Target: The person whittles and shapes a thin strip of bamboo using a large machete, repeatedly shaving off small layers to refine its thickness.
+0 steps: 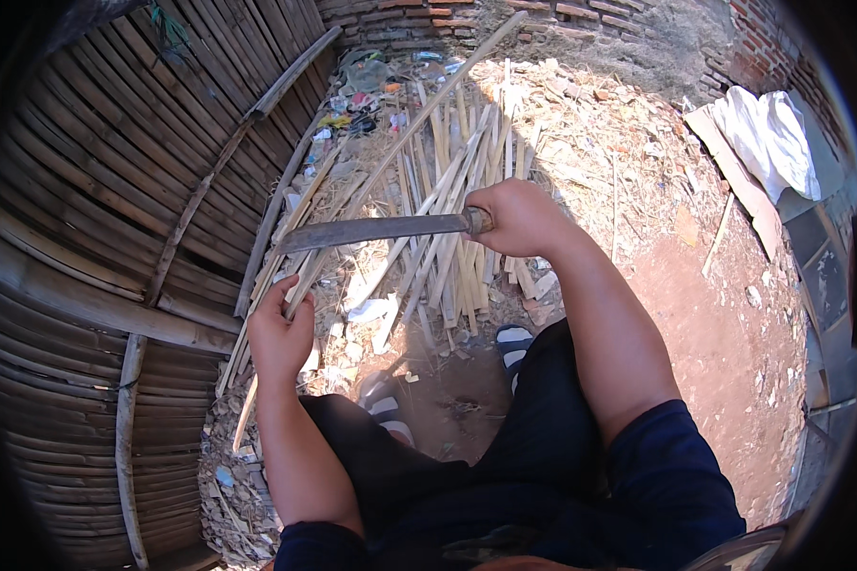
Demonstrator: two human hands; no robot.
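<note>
"Bamboo strip (438,98): where does it lie?"

"Slanting up from the left hand (284,333), across the pile of pale strips (448,257) toward the brick wall (409,24)."

"That hand's fingers?"

"Curled around the strip."

"And the right hand (522,217)?"

"Clenched on the handle of a machete (381,230). Its blade points left and crosses the strip from this view; whether they touch, one cannot tell."

"The feet?"

"In striped sandals (514,344), near the pile."

Free over dirt (709,328) at 4 o'clock from my right hand (516,217); machete blade (381,230) blocks 9. My left hand (284,333): bamboo wall (86,195) at 9, wood strips (445,259) at 2.
</note>
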